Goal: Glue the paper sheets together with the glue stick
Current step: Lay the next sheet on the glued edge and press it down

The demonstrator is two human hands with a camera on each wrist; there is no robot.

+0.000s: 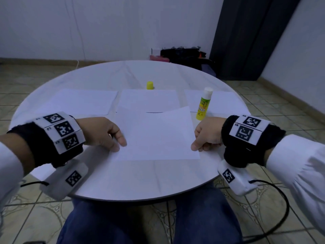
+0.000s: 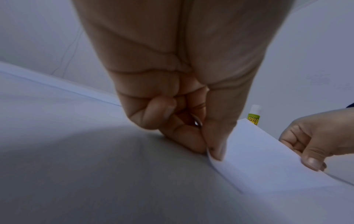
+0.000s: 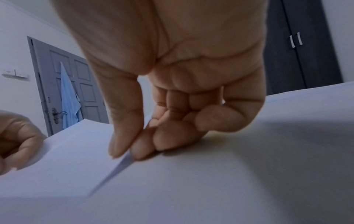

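Now left hand (image 1: 103, 132) and right hand (image 1: 207, 133) pinch opposite edges of paper sheet (image 1: 156, 136)

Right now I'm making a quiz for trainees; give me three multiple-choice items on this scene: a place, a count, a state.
1. Where does the glue stick stand?
A. far left of the table
B. on the floor
C. on the table's right, beyond the right hand

2. How many paper sheets lie flat beyond the held sheet?
A. three
B. one
C. six

3. What state is the glue stick in?
A. capped
B. uncapped
C. lying flat

Answers:
1 C, it stands upright just past that hand.
2 A, the head view shows three in a row.
3 B, its white tip is bare and the yellow cap stands apart.
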